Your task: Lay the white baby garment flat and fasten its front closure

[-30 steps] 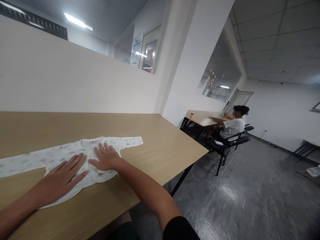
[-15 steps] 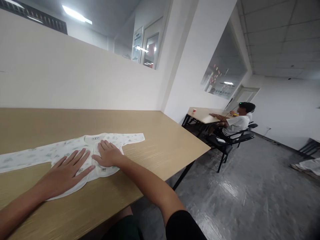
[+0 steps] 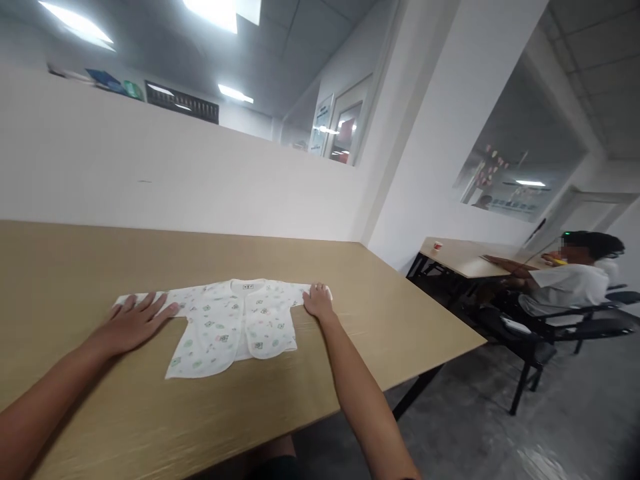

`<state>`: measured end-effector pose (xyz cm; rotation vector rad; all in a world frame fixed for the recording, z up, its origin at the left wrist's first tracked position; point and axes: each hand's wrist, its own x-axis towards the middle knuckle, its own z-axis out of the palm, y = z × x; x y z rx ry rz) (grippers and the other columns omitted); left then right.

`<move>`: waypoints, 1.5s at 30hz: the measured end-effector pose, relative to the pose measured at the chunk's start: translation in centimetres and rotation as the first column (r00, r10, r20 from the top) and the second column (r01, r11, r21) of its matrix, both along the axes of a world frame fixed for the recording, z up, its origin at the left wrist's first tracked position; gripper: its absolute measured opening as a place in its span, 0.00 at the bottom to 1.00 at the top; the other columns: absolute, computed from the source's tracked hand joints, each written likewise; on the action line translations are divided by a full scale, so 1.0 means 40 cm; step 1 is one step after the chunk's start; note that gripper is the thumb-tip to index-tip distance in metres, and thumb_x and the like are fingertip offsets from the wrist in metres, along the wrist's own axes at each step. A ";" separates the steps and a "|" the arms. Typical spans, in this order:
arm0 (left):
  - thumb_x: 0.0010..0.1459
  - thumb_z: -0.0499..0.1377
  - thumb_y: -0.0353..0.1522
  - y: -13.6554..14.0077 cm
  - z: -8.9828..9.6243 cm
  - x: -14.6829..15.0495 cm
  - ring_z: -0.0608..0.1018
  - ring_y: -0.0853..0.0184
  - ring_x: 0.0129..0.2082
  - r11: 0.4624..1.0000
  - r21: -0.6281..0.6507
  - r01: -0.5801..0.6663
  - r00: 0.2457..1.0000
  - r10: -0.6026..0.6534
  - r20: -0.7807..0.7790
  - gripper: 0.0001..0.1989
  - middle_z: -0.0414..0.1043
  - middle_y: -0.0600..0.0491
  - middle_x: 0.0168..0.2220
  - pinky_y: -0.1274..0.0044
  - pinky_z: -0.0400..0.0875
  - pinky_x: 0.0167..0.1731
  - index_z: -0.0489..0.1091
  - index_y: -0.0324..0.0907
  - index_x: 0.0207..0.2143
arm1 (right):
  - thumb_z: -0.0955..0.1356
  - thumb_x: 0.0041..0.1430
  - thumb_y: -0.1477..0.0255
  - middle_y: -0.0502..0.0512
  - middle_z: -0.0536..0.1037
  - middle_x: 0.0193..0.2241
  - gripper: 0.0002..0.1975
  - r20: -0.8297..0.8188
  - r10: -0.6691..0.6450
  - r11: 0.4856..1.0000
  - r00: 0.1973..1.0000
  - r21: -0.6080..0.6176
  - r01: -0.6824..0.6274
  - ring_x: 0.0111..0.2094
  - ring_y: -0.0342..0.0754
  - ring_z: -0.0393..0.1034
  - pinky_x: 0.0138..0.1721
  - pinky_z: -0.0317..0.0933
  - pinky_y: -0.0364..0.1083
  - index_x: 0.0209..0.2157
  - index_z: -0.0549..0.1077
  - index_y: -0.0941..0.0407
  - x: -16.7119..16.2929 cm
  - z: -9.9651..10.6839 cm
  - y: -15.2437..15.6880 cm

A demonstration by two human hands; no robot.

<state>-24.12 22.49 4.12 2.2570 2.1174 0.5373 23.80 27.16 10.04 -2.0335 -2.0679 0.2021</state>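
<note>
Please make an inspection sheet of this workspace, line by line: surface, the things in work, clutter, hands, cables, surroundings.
Surface: long wooden table, light grain, set against a white partition wall.
Things in work: small printed baby shirt lying flat, front side up, both sleeves spread sideways.
Clutter: nothing seen on this table.
Hands: left hand flat, fingers spread, on the left sleeve; right hand pressing the right sleeve end.
Cables: nothing seen.
Surroundings: another person sits on a black chair at a second table with a small cup; grey floor.
</note>
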 end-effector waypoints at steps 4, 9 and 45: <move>0.70 0.42 0.51 -0.024 0.032 0.053 0.54 0.44 0.72 0.998 -0.061 -0.011 1.000 0.012 0.019 0.35 0.53 0.43 0.72 0.51 0.48 0.67 0.58 0.41 0.70 | 0.54 0.74 0.62 0.69 0.49 0.72 0.31 0.017 0.138 0.990 0.990 0.029 -0.139 0.74 0.55 0.38 0.71 0.36 0.54 0.70 0.56 0.66 -0.083 -0.018 -0.001; 0.67 0.39 0.55 -0.042 0.051 0.069 0.50 0.42 0.73 0.982 -0.135 -0.135 0.991 0.133 -0.022 0.39 0.49 0.46 0.73 0.49 0.44 0.67 0.54 0.44 0.72 | 0.54 0.75 0.61 0.66 0.52 0.72 0.30 0.032 0.134 0.991 0.990 0.006 -0.135 0.73 0.57 0.41 0.70 0.38 0.58 0.70 0.57 0.62 -0.067 -0.023 -0.003; 0.70 0.46 0.40 -0.086 0.077 0.346 0.62 0.55 0.69 0.887 0.238 0.397 0.915 -0.403 -0.024 0.28 0.59 0.43 0.69 0.62 0.56 0.67 0.61 0.40 0.68 | 0.61 0.70 0.62 0.66 0.61 0.68 0.29 -0.029 0.477 0.847 0.879 0.283 -0.450 0.70 0.56 0.53 0.69 0.46 0.53 0.67 0.63 0.62 -0.273 -0.009 -0.085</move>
